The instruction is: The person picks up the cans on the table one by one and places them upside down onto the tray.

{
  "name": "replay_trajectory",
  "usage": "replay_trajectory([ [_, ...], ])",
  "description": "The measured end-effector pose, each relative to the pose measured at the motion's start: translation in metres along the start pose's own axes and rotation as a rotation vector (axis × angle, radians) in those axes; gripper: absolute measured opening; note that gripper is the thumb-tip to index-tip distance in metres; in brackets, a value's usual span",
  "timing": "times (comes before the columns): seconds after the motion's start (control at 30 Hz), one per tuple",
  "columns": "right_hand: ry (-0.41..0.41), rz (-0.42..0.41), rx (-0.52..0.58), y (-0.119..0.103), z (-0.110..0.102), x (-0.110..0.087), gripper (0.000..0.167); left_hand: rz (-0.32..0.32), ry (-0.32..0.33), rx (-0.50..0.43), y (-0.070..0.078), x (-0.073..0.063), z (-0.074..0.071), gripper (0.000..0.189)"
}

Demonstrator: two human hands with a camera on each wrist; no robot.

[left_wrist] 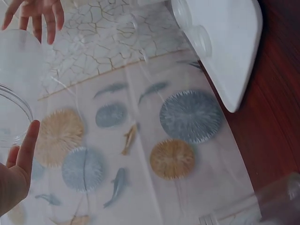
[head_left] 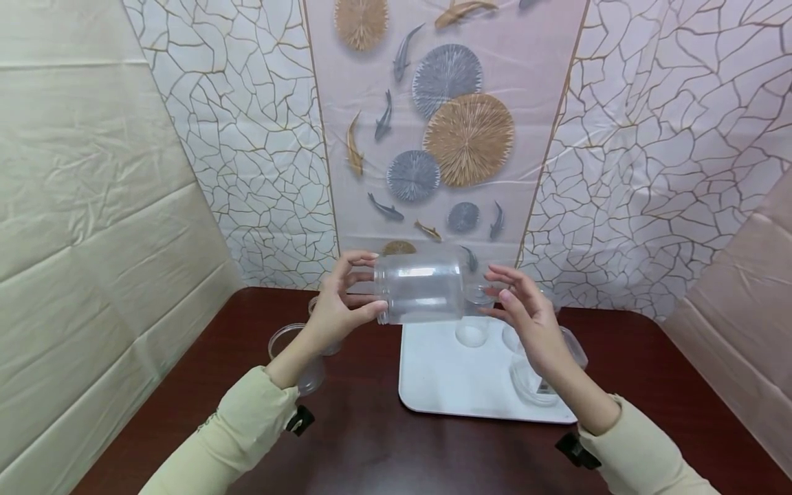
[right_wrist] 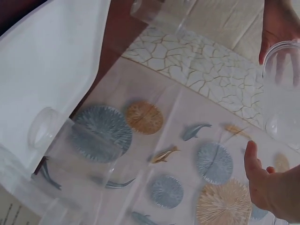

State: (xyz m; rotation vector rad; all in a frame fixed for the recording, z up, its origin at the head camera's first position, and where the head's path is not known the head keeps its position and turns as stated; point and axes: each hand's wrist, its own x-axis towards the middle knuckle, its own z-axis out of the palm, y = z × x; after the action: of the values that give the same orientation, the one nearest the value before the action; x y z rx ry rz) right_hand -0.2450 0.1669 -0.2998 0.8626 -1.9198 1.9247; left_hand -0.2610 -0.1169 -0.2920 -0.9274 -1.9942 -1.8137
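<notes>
At the left, smooth see-through round containers [head_left: 312,378] stand on the glossy dark-red table [head_left: 365,433], and beside them the left hand [head_left: 334,306] grips the ridged rim of a clear cylindrical jar [head_left: 423,287], held sideways in the air. Right of it, above a flat white tray [head_left: 445,381] with rounded corners, the right hand [head_left: 533,326] is empty, its fingers spread and loosely bent just beside the jar's base.
</notes>
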Motion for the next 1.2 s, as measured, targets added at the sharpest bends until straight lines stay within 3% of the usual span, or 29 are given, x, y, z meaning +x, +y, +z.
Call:
replay_trajectory([
  [0.27,-0.018,0.043,0.075,-0.014,0.008,0.0,0.035,0.062,-0.042,0.007,0.005,0.001,0.013,0.065],
  [0.57,-0.055,0.08,0.093,-0.024,0.012,-0.003,0.04,0.091,-0.043,-0.006,0.009,-0.001,0.021,0.066],
  [0.9,-0.067,0.084,0.099,-0.025,0.012,-0.004,0.044,0.068,-0.043,-0.009,0.012,-0.003,0.025,0.064],
  [1.2,-0.079,0.099,0.021,-0.025,0.008,-0.001,0.047,0.055,-0.053,-0.025,0.008,-0.004,0.027,0.064],
])
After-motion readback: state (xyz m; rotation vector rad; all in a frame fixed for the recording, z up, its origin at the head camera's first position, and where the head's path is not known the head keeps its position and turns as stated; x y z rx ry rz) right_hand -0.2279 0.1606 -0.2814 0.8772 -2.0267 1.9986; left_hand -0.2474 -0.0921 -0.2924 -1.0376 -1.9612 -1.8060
